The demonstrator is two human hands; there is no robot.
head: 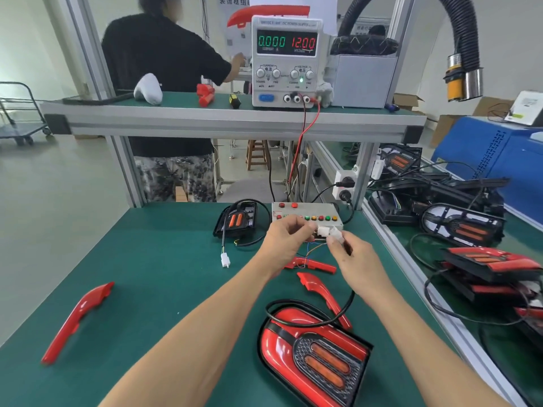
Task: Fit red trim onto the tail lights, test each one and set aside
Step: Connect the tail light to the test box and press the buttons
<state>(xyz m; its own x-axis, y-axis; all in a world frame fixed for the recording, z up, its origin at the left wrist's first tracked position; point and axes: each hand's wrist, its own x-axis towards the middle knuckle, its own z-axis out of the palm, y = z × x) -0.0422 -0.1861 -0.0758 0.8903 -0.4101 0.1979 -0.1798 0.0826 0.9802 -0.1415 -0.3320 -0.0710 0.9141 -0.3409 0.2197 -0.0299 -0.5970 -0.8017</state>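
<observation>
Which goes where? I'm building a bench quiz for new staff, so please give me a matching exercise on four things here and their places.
Things:
1. power supply
2. test box
3. trimmed tail light
4. long red trim piece

Places:
A. near bench, in front of the arms
B. upper shelf
C. bench, far left
D. behind the hands

Pairs: 1-B, 2-D, 3-A, 4-C

left arm: bare, stretched forward and inward
left hand (pixel 286 236): raised, fingers curled, pinching a small white plug (pixel 322 231)
right arm: bare, stretched forward
right hand (pixel 349 254): raised, fingertips pinching another white plug (pixel 335 234), close beside the left
</observation>
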